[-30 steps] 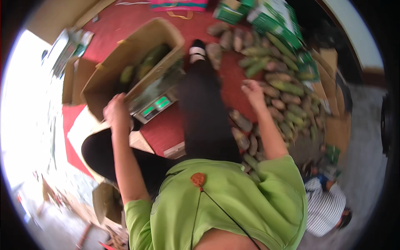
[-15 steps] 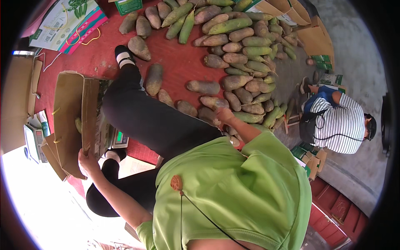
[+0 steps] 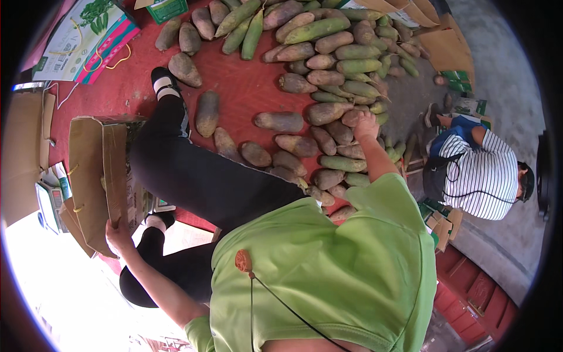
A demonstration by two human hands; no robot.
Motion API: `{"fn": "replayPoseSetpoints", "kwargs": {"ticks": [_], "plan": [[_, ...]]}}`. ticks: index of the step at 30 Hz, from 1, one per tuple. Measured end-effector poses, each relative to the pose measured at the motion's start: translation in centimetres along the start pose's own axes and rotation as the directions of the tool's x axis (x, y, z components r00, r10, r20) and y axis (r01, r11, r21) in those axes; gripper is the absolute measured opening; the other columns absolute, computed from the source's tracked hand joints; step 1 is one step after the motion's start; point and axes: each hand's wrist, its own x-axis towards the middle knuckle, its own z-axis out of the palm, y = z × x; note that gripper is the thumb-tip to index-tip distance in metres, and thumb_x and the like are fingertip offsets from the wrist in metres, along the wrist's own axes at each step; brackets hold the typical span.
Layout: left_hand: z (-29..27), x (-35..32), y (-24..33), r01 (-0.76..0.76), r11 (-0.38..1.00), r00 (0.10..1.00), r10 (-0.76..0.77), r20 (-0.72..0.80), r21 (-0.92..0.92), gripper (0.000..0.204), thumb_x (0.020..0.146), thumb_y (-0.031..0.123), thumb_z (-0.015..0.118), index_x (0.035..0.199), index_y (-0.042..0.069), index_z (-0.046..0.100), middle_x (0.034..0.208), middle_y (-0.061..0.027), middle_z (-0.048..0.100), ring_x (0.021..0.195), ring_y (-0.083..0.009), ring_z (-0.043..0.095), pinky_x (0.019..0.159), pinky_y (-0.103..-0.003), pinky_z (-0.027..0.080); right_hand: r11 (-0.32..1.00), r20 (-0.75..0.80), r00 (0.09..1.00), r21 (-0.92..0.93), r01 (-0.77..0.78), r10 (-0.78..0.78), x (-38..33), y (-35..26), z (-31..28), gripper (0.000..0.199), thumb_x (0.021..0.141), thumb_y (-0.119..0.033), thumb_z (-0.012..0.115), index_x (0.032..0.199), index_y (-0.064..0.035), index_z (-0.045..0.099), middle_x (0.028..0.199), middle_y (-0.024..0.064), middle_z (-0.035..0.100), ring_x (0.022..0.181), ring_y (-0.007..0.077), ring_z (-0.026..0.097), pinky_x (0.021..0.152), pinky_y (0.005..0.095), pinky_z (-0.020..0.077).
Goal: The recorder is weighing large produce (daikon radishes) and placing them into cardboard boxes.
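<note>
My left hand (image 3: 119, 236) grips the near flap of a brown cardboard box (image 3: 97, 176) at the left. My right hand (image 3: 366, 125) reaches out to the right and rests on a brownish-green long root vegetable (image 3: 352, 118) in a big pile (image 3: 328, 70) spread over the red floor. Whether its fingers close around the vegetable I cannot tell. My black-trousered leg (image 3: 199, 176) stretches between the box and the pile, and my green shirt (image 3: 328, 276) fills the lower middle.
Another person in a striped shirt (image 3: 484, 176) crouches at the right by flat cardboard (image 3: 446, 50). A weighing scale (image 3: 47, 205) sits left of the box. A printed sack (image 3: 88, 32) lies at top left. Loose vegetables (image 3: 206, 112) lie near my foot.
The view has swung; the box now sits further left and the pile fills the top. My right hand has reached further out onto the pile. My left hand stays on the box flap.
</note>
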Motion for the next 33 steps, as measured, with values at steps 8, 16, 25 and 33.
{"fn": "replayPoseSetpoints", "kwargs": {"ticks": [8,16,25,33], "plan": [[-0.6,-0.4,1.1,-0.033,0.995,0.999,0.032,-0.005,-0.092,0.022,0.077,0.015,0.06,0.096,0.004,0.061,0.074,-0.0142,0.063,0.066,-0.0273,0.062,0.063,-0.038,0.046,0.979,0.154,0.979,-0.132,0.157,-0.136,2.6,0.9,0.0,0.067,0.074,-0.003,0.06,0.133,-0.0198,0.034,0.145,0.0018,0.025,0.135,0.0222,0.024,0.1,0.0441,0.0341],[0.3,-0.5,-1.7,0.03,0.986,0.999,-0.027,0.019,-0.165,0.021,0.074,0.014,0.061,0.092,0.004,0.061,0.079,-0.0147,0.064,0.073,-0.0312,0.062,0.066,-0.038,0.047,0.983,0.111,0.99,-0.153,0.099,-0.082,1.1,-0.8,-1.1,0.045,0.086,-0.027,0.052,0.13,-0.0243,0.041,0.126,0.0066,0.045,0.119,0.0263,0.041,0.093,0.0461,0.0384],[-1.7,-1.4,2.0,0.03,0.996,0.999,-0.032,-0.018,-0.088,0.017,0.074,0.013,0.062,0.091,0.009,0.064,0.087,-0.0106,0.063,0.083,-0.0305,0.061,0.072,-0.039,0.047,0.972,0.092,0.988,-0.192,0.137,-0.121,0.4,0.4,1.7,0.042,0.08,-0.029,0.063,0.116,-0.0156,0.047,0.118,0.0068,0.051,0.112,0.0285,0.048,0.086,0.0459,0.0451],[-2.4,-1.7,1.7,-0.013,0.999,0.998,0.01,-0.069,-0.039,0.019,0.072,0.01,0.059,0.09,0.01,0.063,0.09,-0.0084,0.063,0.092,-0.0273,0.059,0.08,-0.04,0.043,0.867,-0.024,0.987,0.475,0.15,-0.157,1.1,-0.8,0.1,0.066,0.071,-0.007,0.071,0.129,-0.0043,0.039,0.126,0.0171,0.047,0.113,0.0368,0.048,0.091,0.0441,0.0421]]}}
